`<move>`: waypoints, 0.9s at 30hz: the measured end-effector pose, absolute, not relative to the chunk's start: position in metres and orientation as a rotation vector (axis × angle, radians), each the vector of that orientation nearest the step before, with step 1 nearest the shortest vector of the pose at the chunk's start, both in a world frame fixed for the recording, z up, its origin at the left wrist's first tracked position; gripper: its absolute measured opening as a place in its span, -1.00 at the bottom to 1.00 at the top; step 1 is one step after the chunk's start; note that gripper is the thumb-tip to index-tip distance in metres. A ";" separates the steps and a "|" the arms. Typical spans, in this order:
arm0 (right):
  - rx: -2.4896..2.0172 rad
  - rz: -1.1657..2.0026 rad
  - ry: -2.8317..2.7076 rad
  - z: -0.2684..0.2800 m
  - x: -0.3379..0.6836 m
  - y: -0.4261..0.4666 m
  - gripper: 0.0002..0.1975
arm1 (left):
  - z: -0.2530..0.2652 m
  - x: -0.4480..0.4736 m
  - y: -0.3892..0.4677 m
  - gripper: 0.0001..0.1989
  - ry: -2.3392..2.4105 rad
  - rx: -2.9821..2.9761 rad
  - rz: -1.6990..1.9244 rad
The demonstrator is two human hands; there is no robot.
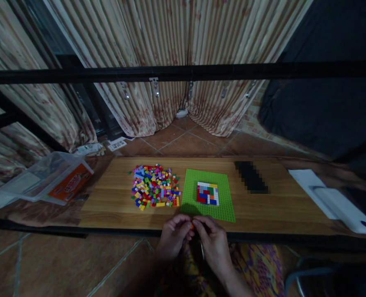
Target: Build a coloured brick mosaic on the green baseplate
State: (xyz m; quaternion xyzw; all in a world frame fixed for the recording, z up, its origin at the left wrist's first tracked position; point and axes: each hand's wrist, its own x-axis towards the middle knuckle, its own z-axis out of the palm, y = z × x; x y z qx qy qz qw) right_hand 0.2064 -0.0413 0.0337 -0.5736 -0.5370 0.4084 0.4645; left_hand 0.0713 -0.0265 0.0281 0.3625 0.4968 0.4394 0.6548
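Note:
My left hand (177,232) and my right hand (211,238) meet just in front of the table's near edge, fingertips pinched together. Between them shows a small orange toy brick (192,225), mostly covered by the fingers and gripped from both sides. Beyond my hands lies a green studded baseplate (189,181). On its middle sits a square block of bricks (207,194) in white, red, blue, yellow and other colours. To the left of the baseplate is a heap of loose bricks (155,185) in many colours.
The wooden table (109,202) has a dark pixelated object (251,177) right of the baseplate. A clear plastic box (47,177) with an orange label stands at the far left. White flat items (343,206) lie at the far right. A black bar (201,72) crosses before the curtains.

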 end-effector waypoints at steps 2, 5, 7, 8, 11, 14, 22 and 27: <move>-1.450 1.029 -1.191 0.029 0.212 -0.041 -0.70 | 0.025 0.071 -0.024 -0.65 1.136 0.818 1.025; -1.467 1.076 -1.019 0.020 0.224 -0.040 -0.61 | 0.022 0.068 -0.019 -0.64 1.125 0.846 1.075; -1.461 1.066 -0.967 0.015 0.233 -0.038 -0.58 | 0.020 0.067 -0.016 -0.63 1.120 0.842 1.096; -1.464 1.058 -0.957 0.013 0.237 -0.038 -0.57 | 0.020 0.067 -0.014 -0.62 1.118 0.837 1.106; -1.484 1.048 -0.951 0.011 0.247 -0.037 -0.54 | 0.017 0.070 -0.008 -0.64 1.112 0.873 1.112; -1.500 1.032 -0.942 0.010 0.254 -0.037 -0.54 | 0.017 0.076 -0.004 -0.74 1.130 1.018 1.094; -1.708 0.737 -1.071 0.005 0.295 -0.033 -0.58 | 0.021 0.088 0.006 -0.88 1.353 1.682 1.008; -1.788 0.497 -1.267 0.005 0.320 -0.017 -0.60 | 0.018 0.102 0.018 -0.89 1.420 1.973 1.044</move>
